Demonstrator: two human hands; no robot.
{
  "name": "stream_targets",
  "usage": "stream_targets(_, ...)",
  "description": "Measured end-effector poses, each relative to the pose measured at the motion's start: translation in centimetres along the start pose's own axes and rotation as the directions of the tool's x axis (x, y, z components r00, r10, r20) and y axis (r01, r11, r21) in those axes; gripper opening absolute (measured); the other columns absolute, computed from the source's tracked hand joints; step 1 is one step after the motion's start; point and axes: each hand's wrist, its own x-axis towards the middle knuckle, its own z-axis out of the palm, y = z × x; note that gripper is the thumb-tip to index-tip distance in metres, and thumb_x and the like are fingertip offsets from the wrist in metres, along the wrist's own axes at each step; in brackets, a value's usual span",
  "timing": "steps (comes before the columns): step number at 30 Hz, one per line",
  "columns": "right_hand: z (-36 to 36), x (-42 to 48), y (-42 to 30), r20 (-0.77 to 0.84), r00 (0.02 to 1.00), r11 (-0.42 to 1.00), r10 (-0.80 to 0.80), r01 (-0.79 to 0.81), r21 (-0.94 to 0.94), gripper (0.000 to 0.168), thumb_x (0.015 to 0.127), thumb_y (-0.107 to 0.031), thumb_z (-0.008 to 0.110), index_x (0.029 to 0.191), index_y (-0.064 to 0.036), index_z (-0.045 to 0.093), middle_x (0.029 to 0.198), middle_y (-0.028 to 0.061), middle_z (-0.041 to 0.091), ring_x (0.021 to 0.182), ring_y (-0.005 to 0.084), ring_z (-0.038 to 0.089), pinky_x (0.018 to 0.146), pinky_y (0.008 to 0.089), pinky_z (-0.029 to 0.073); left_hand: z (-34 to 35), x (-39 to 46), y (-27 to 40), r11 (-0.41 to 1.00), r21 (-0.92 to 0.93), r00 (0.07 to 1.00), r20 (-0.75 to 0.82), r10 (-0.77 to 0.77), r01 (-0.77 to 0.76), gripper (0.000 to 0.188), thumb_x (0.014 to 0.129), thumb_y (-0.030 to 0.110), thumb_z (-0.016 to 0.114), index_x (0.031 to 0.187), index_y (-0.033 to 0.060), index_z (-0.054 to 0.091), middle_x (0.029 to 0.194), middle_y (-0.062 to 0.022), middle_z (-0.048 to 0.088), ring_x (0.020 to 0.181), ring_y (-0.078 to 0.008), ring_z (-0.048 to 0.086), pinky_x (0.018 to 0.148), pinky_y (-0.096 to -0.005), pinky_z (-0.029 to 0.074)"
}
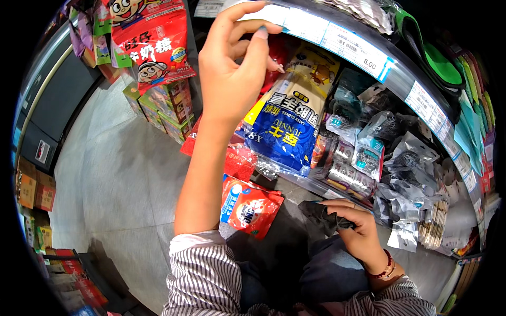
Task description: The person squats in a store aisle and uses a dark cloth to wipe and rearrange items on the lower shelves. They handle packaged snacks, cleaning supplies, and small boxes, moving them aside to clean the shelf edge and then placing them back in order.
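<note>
My left hand (237, 63) is raised at the edge of the upper shelf, its fingertips at the strip of price labels (316, 31); I cannot tell whether they grip it. Below that strip lies a blue and yellow pack of latex gloves (288, 118). My right hand (352, 225) holds a crumpled black cloth (324, 217) beside the lower shelf's front edge. Near it, to the left, a red detergent pouch (251, 207) is low by the floor. Bagged steel wool scourers (369, 154) and rolls of bags (350, 177) fill the shelf right of the gloves.
Red candy bags (158, 47) hang at the upper left above stacked patterned boxes (170, 106). Grey floor tiles (118, 173) spread across the left. Cardboard boxes (35, 185) stand at the far left. Bundled wooden sticks (433, 225) and a green-and-black item (438, 63) are at the right.
</note>
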Motion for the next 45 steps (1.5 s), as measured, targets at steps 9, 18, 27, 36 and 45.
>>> stream_targets(9,0.1,-0.2,-0.5,-0.048,0.996,0.997,0.077,-0.076,0.019,0.043,0.057,0.012,0.041,0.096,0.005,0.058,0.107,0.0162,0.059,0.102,0.0281,0.054,0.090,0.0330,0.038,0.1,0.1,0.4,0.994,-0.064,0.996,0.001,-0.092,0.092,0.029,0.085,-0.003,0.046,0.114,-0.0032,0.043,0.090,-0.0121,0.058,0.059,-0.0090,0.055,0.055,-0.0205,0.049)
stream_targets(18,0.9,1.1,0.1,0.028,0.806,0.527,0.592,-0.413,0.743,0.025,0.090,-0.016,0.048,0.108,0.000,0.054,0.099,0.0054,0.060,0.087,0.0107,0.059,0.073,0.0248,0.050,0.1,-6.0,1.5,0.997,0.078,0.930,0.365,-0.047,0.020,0.020,0.086,0.005,0.046,0.103,-0.0023,0.053,0.100,-0.0115,0.060,0.082,-0.0149,0.059,0.072,-0.0256,0.047)
stream_targets(27,6.7,6.1,0.6,0.452,0.741,0.837,0.497,-0.547,-0.024,0.028,0.089,-0.027,0.051,0.086,0.001,0.055,0.067,0.0037,0.054,0.064,0.0070,0.048,0.055,0.0235,0.039,-5.7,-21.2,0.8,0.834,0.410,0.679,0.493,-0.543,0.370,0.075,0.072,0.012,0.064,0.135,0.0022,0.025,0.135,-0.0175,0.033,0.124,-0.0317,0.033,0.102,-0.0368,0.025)
stream_targets(36,11.0,8.7,9.2,0.607,0.731,0.942,0.311,-0.322,-0.095,0.027,0.089,-0.024,0.050,0.095,0.001,0.059,0.069,0.0024,0.055,0.067,0.0074,0.049,0.060,0.0258,0.042,-16.2,-24.7,-3.5,0.162,-0.526,0.218,0.045,-0.975,0.835,0.033,0.070,0.009,0.050,0.101,-0.0014,0.049,0.083,-0.0101,0.057,0.072,-0.0187,0.060,0.058,-0.0282,0.052)
stream_targets(45,15.3,10.9,10.3,0.699,0.464,0.775,0.544,0.042,-0.631,0.027,0.084,-0.016,0.054,0.105,0.000,0.056,0.095,0.0178,0.061,0.087,0.0272,0.061,0.073,0.0333,0.047,-30.4,-24.4,-6.5,0.258,-0.742,0.247,-0.128,-0.960,0.619,0.046,0.078,0.026,0.046,0.113,-0.0032,0.049,0.105,-0.0143,0.057,0.092,-0.0291,0.057,0.077,-0.0421,0.050)
